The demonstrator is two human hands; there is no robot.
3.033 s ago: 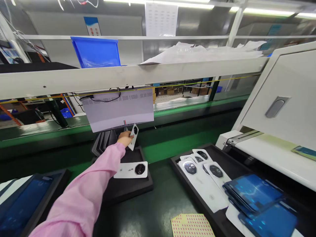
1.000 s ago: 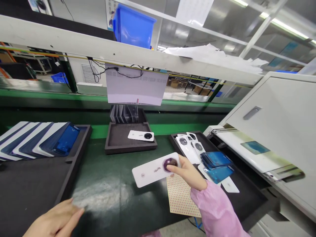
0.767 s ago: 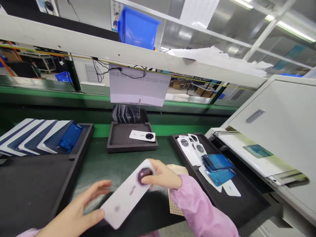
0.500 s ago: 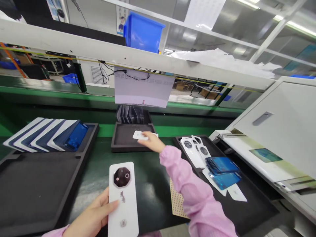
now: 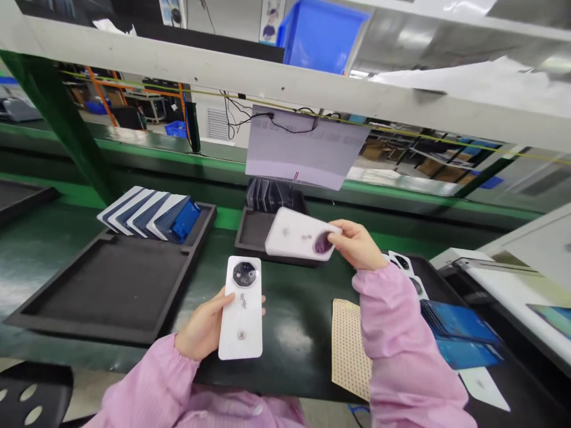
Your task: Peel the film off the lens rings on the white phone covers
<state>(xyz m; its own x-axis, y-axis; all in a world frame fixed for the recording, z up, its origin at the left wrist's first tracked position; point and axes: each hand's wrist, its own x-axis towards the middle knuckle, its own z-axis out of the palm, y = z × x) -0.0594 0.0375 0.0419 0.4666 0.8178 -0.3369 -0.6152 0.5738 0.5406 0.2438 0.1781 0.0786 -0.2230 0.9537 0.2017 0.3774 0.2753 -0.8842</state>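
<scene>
My left hand grips a white phone back cover by its left edge, thumb on the front and fingertips showing at the right edge. The cover is upright, with its dark camera ring at the top and dark lettering below. Farther forward and to the right, my right hand pinches a second white phone back cover at its camera end. This one is tilted sideways, slightly blurred, above the small black tray. Dark thin pieces stand in a row at the back of that tray.
At the left, a large black tray holds leaning white and blue panels. The right-hand tray has more white covers and blue sheets. A dotted beige sheet lies near my right forearm. A white machine stands far right.
My right hand has raised the white cover from low over the small tray, and it now appears larger and tilted. My left hand keeps its cover. The head view has shifted left.
</scene>
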